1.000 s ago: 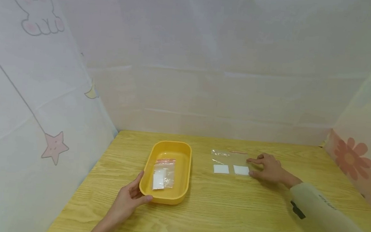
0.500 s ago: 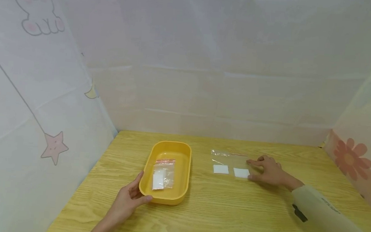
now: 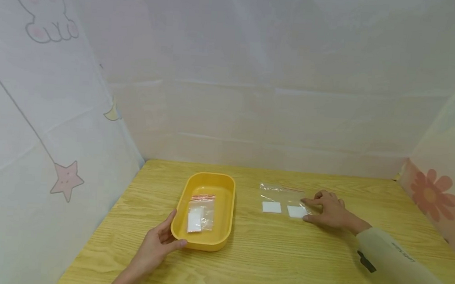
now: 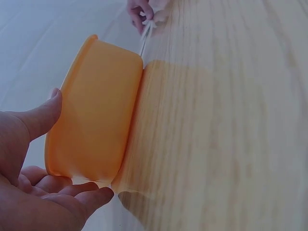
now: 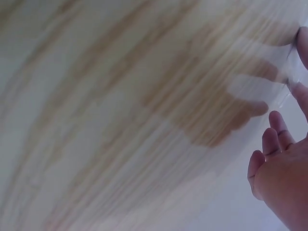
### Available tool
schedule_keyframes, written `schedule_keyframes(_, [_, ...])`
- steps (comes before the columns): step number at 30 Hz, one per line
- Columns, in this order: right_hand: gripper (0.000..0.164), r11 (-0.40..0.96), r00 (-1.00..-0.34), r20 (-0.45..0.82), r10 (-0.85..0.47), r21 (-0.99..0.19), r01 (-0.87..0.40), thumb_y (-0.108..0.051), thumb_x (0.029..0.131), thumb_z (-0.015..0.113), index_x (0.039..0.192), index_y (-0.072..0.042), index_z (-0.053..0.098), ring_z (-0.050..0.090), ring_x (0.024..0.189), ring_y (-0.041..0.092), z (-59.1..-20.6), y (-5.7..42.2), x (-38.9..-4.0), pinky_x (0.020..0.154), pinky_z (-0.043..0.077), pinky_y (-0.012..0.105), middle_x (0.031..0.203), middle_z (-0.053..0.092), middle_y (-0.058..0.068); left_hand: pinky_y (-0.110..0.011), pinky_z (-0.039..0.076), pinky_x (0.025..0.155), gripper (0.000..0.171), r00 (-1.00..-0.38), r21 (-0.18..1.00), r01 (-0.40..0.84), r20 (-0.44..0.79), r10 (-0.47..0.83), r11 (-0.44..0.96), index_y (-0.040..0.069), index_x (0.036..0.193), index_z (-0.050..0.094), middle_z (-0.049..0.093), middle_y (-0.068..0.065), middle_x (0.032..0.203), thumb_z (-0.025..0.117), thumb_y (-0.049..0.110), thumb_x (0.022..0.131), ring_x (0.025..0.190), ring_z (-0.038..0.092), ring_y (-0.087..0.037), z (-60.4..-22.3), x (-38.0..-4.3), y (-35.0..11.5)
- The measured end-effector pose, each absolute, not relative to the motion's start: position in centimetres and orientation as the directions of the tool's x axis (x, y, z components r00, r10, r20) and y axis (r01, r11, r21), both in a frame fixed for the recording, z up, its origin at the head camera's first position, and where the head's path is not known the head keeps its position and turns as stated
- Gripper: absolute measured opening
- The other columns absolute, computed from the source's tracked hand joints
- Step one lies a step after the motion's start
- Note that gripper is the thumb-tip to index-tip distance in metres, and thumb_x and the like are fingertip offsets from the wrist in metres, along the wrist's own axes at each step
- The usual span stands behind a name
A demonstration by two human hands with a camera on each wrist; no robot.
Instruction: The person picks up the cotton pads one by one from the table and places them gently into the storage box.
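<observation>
My left hand (image 3: 156, 242) holds the near left corner of a yellow plastic tray (image 3: 225, 230), thumb on the rim and fingers against the side. Inside the tray lie small clear zip bags (image 3: 207, 222) with red seal lines and white squares in them. Right of it, two more clear zip bags lie side by side, a white square (image 3: 272, 207) at the bottom of the left one. My right hand (image 3: 330, 209) is at the right edge of the right zip bag (image 3: 294, 197), thumb and index finger drawing the clear film up between them; its white square (image 3: 297, 212) lies by the thumb.
The wooden table (image 3: 266, 263) reaches to a white sheet wall (image 3: 253, 117) behind. Printed sheets stand at both sides, with a pink star (image 3: 68, 180) on the left and a red flower (image 3: 430, 193) on the right.
My right hand's thumb and index finger have closed in a little at the bag's edge, and the bag's white square has shifted slightly. My left hand and the tray have stayed put.
</observation>
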State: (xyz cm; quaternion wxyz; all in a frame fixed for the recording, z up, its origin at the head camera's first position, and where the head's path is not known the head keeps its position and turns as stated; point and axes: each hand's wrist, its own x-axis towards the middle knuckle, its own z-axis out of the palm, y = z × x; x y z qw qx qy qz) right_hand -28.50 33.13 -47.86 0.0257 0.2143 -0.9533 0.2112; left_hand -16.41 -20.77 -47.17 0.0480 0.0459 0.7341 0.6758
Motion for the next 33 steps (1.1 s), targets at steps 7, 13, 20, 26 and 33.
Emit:
schedule_keyframes(7, [0.061,0.768,-0.865,0.238,-0.442,-0.398,-0.502,-0.047,0.088,0.085,0.139,-0.015,0.072,0.045,0.094,0.028,-48.4,33.1,-28.6,0.071,0.028,0.044,0.112,0.056,0.012,-0.032,0.052,0.104,0.091,-0.99,0.996,-0.007,-0.019,0.143,0.086,0.006,0.167,0.025,0.03,-0.02,0.167,0.08,0.006,0.095,0.145,0.044,-0.04,-46.9,-16.3,-20.7])
schedule_keyframes(13, [0.059,0.75,-0.848,0.254,-0.466,-0.395,-0.53,-0.044,0.087,0.087,0.137,-0.015,0.073,0.049,0.099,0.033,-48.4,33.0,-28.6,0.071,0.029,0.043,0.115,0.059,0.016,-0.03,0.052,0.104,0.092,-0.991,0.994,-0.004,-0.019,0.13,0.112,0.007,0.167,0.026,0.03,-0.018,0.167,0.082,0.006,0.093,0.145,0.044,-0.038,-46.8,-16.4,-20.7])
schedule_keyframes(20, [0.052,0.785,-0.893,0.148,-0.424,-0.43,-0.445,-0.04,0.088,0.087,0.13,-0.009,0.077,0.051,0.103,0.031,-47.3,32.2,-27.9,0.074,0.03,0.045,0.117,0.059,0.014,-0.032,0.05,0.107,0.09,-0.992,0.994,0.01,-0.004,0.129,0.107,0.004,0.166,0.027,0.027,-0.017,0.169,0.081,0.006,0.094,0.146,0.043,-0.038,-47.0,-16.3,-20.7])
schedule_keyframes(26, [0.046,0.796,-0.898,0.157,-0.41,-0.419,-0.437,-0.037,0.087,0.089,0.124,-0.011,0.08,0.053,0.101,0.029,-47.3,32.0,-27.9,0.075,0.031,0.046,0.115,0.06,0.01,-0.033,0.049,0.107,0.091,-0.989,0.996,0.01,-0.002,0.147,0.086,0.005,0.167,0.026,0.027,-0.018,0.168,0.081,0.005,0.094,0.146,0.043,-0.039,-47.0,-16.4,-20.8])
schedule_keyframes(33, [0.045,0.78,-0.901,0.147,-0.408,-0.457,-0.427,-0.032,0.085,0.091,0.12,-0.007,0.08,0.056,0.089,0.021,-47.6,31.9,-28.1,0.074,0.041,0.042,0.108,0.067,0.006,-0.033,0.052,0.105,0.092,-0.987,0.996,0.001,-0.013,0.161,0.089,0.004,0.167,0.024,0.028,-0.021,0.168,0.081,0.007,0.094,0.146,0.042,-0.041,-47.0,-16.4,-20.8])
